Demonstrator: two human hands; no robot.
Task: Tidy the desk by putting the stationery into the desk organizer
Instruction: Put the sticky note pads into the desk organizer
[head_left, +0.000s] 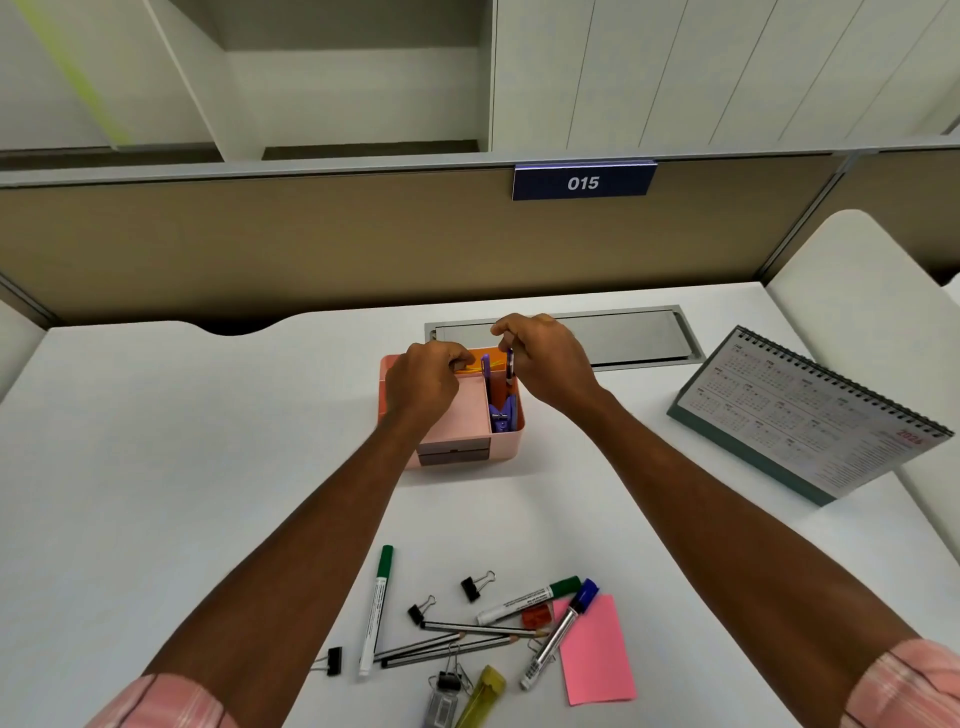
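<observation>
Head view: the pink plastic desk organizer (467, 410) is located mid-desk. A slim dark pen (510, 371) is pinched upright by the right hand (545, 364) over the rear right compartment, where a purple pen (485, 366) and a purple clip-like tool (503, 413) are already stowed. The left hand (421, 387) is curled at a yellow item (470, 368) by the rear rim; a grip cannot be confirmed. Progress is judged early: white markers (376, 613), grey pencils (478, 629), black binder clips (472, 587) and a pink paper note (597, 660) are left loose on the near desk
</observation>
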